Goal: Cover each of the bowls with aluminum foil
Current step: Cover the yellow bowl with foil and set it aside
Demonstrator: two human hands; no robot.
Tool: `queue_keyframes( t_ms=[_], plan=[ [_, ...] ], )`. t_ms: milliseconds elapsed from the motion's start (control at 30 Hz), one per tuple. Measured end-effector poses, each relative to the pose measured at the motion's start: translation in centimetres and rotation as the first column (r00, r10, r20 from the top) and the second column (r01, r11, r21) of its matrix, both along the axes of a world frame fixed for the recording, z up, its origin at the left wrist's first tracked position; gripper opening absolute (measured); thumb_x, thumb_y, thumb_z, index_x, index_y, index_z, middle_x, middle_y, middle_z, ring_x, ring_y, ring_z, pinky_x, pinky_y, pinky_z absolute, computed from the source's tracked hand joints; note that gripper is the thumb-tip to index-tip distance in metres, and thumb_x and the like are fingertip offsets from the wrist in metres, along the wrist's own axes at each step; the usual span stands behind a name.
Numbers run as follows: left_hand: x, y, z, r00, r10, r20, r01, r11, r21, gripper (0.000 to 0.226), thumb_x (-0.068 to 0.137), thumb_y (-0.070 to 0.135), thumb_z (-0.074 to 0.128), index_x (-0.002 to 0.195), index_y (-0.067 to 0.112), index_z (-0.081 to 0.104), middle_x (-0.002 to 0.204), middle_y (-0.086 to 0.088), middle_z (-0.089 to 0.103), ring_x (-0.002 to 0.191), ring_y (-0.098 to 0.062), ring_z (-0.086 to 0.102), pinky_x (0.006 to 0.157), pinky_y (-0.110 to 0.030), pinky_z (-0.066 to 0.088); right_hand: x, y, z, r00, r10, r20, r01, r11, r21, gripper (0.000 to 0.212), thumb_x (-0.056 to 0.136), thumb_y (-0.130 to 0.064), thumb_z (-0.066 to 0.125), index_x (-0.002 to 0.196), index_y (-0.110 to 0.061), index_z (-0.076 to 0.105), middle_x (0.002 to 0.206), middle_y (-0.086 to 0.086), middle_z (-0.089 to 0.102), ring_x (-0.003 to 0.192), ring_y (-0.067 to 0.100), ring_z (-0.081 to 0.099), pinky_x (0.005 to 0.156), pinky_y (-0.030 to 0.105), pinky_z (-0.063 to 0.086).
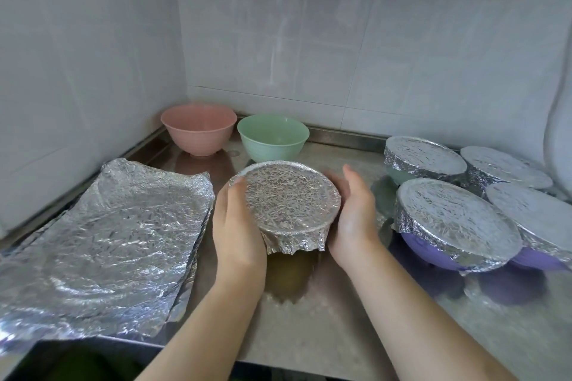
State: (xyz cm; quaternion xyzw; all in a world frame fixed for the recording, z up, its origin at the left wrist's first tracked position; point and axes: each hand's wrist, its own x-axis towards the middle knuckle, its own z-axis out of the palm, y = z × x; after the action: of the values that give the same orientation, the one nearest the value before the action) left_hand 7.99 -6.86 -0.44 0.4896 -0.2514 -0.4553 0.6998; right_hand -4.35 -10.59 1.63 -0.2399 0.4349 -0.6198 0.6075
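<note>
A bowl covered with crinkled aluminum foil (291, 198) sits mid-counter between my hands; its yellowish base shows under the foil's ragged edge. My left hand (236, 226) cups its left side, fingers curled against the foil rim. My right hand (356, 210) lies along the right side with fingers fairly straight, palm facing the bowl. A pink bowl (198, 128) and a green bowl (272, 136) stand uncovered at the back. Several loose foil sheets (108, 235) lie stacked on the left.
Several foil-covered bowls (455, 219) are clustered on the right, two of them purple, some overlapping. The steel counter (309, 318) meets tiled walls at the left and back. Its front edge runs near the bottom, with a dark gap below at the lower left.
</note>
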Motion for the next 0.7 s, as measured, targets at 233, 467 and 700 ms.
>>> queue_keyframes(
  t_ms=[233,467,700],
  plan=[
    [-0.8,-0.2,-0.1,0.987,0.102,0.123,-0.107,0.994,0.033,0.04,0.104,0.045,0.043,0.142,0.042,0.054,0.103,0.041,0.051,0.108,0.009,0.047,0.1,-0.027,0.026,0.7,0.2,0.0,0.999,-0.019,0.046,0.018,0.999,0.039,0.041,0.108,-0.045,0.053,0.1,-0.012,0.076,0.089,0.012,0.082,0.074,0.026,0.079,0.077,0.038,0.059],
    [0.1,-0.3,0.1,0.986,0.001,0.166,-0.012,0.998,0.063,0.051,0.099,0.06,0.047,0.146,0.039,0.051,0.13,0.028,0.058,0.12,0.005,0.051,0.106,-0.031,0.034,0.5,0.1,-0.1,1.0,-0.005,0.012,0.005,1.0,-0.019,0.04,0.109,-0.042,0.051,0.098,-0.013,0.076,0.086,0.009,0.081,0.074,0.022,0.08,0.077,0.038,0.058],
    [1.4,1.6,0.2,0.861,-0.109,0.497,0.111,0.993,0.027,0.125,0.063,0.082,0.075,0.161,0.029,0.019,0.155,0.012,0.043,0.14,-0.006,0.044,0.118,-0.033,0.036,-1.3,0.1,-1.6,0.971,0.196,-0.134,-0.211,0.971,-0.11,0.056,0.105,-0.052,0.052,0.132,-0.006,0.071,0.126,0.017,0.076,0.122,0.035,0.071,0.116,0.054,0.047]
  ],
)
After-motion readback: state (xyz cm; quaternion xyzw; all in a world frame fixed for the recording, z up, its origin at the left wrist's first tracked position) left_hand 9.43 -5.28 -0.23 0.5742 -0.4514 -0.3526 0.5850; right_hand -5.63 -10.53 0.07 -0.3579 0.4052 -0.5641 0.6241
